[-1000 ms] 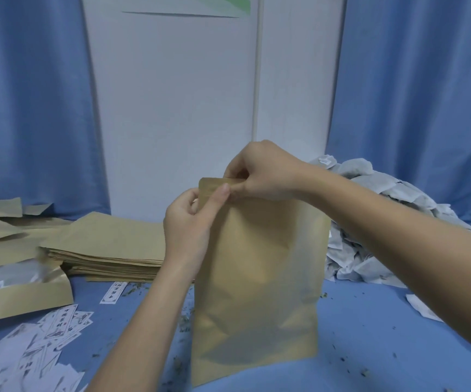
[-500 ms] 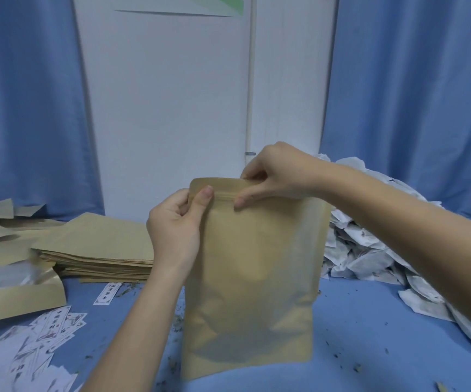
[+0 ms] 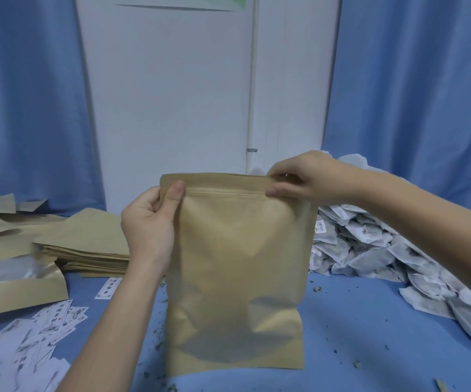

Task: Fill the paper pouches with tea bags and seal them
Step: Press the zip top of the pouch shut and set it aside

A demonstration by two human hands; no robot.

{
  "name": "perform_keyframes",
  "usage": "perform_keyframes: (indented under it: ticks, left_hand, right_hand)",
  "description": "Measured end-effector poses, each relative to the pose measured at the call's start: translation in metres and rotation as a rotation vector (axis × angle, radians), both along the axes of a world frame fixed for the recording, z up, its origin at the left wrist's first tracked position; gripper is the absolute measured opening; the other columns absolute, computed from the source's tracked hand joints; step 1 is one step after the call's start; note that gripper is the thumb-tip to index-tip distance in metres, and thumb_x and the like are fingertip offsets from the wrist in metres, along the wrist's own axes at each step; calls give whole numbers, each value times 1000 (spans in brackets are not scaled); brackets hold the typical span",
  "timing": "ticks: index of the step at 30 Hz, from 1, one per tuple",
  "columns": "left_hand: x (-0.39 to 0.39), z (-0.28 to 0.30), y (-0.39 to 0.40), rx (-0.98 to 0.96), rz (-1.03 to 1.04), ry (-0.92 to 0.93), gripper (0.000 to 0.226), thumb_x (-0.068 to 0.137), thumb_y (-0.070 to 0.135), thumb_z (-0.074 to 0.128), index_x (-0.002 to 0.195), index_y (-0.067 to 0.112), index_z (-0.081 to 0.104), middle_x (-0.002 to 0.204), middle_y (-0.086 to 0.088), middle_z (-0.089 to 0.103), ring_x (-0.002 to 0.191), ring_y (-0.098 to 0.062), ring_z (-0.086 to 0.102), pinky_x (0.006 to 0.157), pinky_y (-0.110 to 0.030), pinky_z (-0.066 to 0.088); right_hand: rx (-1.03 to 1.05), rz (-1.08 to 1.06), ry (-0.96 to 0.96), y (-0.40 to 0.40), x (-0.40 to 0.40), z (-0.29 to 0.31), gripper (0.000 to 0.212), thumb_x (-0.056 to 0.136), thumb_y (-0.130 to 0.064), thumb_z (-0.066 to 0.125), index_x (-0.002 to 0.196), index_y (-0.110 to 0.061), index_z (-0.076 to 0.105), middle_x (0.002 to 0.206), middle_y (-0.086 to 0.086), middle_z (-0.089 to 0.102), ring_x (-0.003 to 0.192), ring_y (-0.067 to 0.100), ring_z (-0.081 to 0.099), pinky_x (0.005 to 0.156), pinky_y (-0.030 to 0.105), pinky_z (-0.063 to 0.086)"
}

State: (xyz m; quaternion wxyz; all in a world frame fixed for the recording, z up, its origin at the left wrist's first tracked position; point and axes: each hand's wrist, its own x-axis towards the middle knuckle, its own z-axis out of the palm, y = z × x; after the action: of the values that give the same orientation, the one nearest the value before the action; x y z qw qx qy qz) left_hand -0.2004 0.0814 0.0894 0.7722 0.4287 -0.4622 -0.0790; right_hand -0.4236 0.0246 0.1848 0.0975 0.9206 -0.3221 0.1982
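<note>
Item: paper pouch (image 3: 237,278), brown, standing upright on the blue worktop (image 3: 356,349) at centre, its base touching the surface.

Hold: left hand (image 3: 148,224) pinches the top left corner, thumb on the front face just at the zip strip (image 3: 223,192); right hand (image 3: 299,176) pinches the top edge at the right end of that strip, fingers curled over it.

Risks (judged, not seen): the zip may close only in part if the fingers skip a stretch, leaving a gap; the two lips may sit out of line and refuse to lock; a tea bag or loose crumbs caught in the track would spoil the seal; the tall pouch may tip if one hand lets go.

Contents: pouch body bulges slightly, but what is inside is hidden.

Other containers: stack of flat pouches (image 3: 87,250) at left, apparently unfilled; one window pouch (image 3: 13,281) lying at far left, contents unclear.

Stock: heap of tea bags (image 3: 384,250) at right, loose on the worktop. Paper labels (image 3: 36,335) scattered at lower left.
</note>
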Motion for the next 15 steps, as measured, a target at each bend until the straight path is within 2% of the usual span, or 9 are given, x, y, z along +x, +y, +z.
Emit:
perform_keyframes:
  ticks: [2, 4, 6, 8, 10, 12, 14, 15]
  left_hand:
    - [0, 1, 2, -5, -28, 33, 51, 88, 31, 64, 69, -14, 47, 66, -8, 34, 65, -18, 27, 57, -30, 21]
    - [0, 2, 4, -30, -85, 93, 47, 88, 28, 64, 78, -17, 52, 71, -10, 40, 69, -19, 31, 58, -31, 25]
    - [0, 3, 5, -33, -151, 132, 42, 88, 25, 64, 84, -16, 57, 76, -11, 47, 72, -19, 37, 62, -31, 30]
    - [-1, 4, 7, -20, -194, 118, 35, 88, 25, 64, 85, -10, 62, 78, -11, 51, 73, -19, 42, 65, -31, 34]
    - [-4, 4, 9, -26, -221, 97, 36, 87, 27, 64, 86, -9, 62, 78, -12, 52, 74, -20, 43, 65, -32, 35]
    - [-4, 4, 11, -21, -231, 81, 41, 83, 29, 65, 88, -11, 61, 78, -11, 53, 74, -20, 45, 68, -32, 36]
    - [-1, 8, 15, 4, -247, 37, 36, 75, 32, 73, 95, 3, 65, 85, -2, 65, 81, -14, 58, 74, -30, 45]
    - [1, 11, 18, 25, -228, -26, 44, 69, 34, 80, 104, 15, 63, 99, 5, 67, 94, -10, 61, 84, -29, 47]
  right_hand:
    - [101, 54, -116, 5, -2, -5, 41, 78, -59, 56, 115, -42, 50, 90, -26, 58, 80, -2, 53, 72, -2, 35]
    - [113, 95, -160, 12, -3, -7, 48, 64, -71, 57, 107, -53, 45, 103, -23, 57, 94, -7, 53, 79, 4, 37]
    - [93, 83, -89, 16, -1, -7, 53, 56, -77, 57, 99, -46, 55, 107, -25, 52, 97, -8, 49, 82, 5, 36]
    - [168, 27, -12, 18, 4, -3, 59, 51, -78, 57, 93, -38, 65, 106, -25, 51, 96, -9, 49, 81, 10, 38]
    - [312, -24, 69, 21, 9, 5, 46, 52, -75, 64, 78, -37, 68, 96, -22, 55, 87, -6, 54, 73, 17, 42]
    - [373, -44, 136, 20, 11, 10, 39, 58, -67, 69, 66, -28, 65, 89, -14, 58, 81, 4, 59, 72, 25, 44]
    - [347, -60, 142, 18, 12, 12, 41, 62, -61, 71, 65, -22, 62, 90, -6, 63, 79, 11, 61, 73, 30, 47]
    - [316, -60, 125, 18, 12, 12, 43, 62, -60, 73, 65, -19, 59, 86, -3, 64, 74, 10, 60, 70, 28, 48]
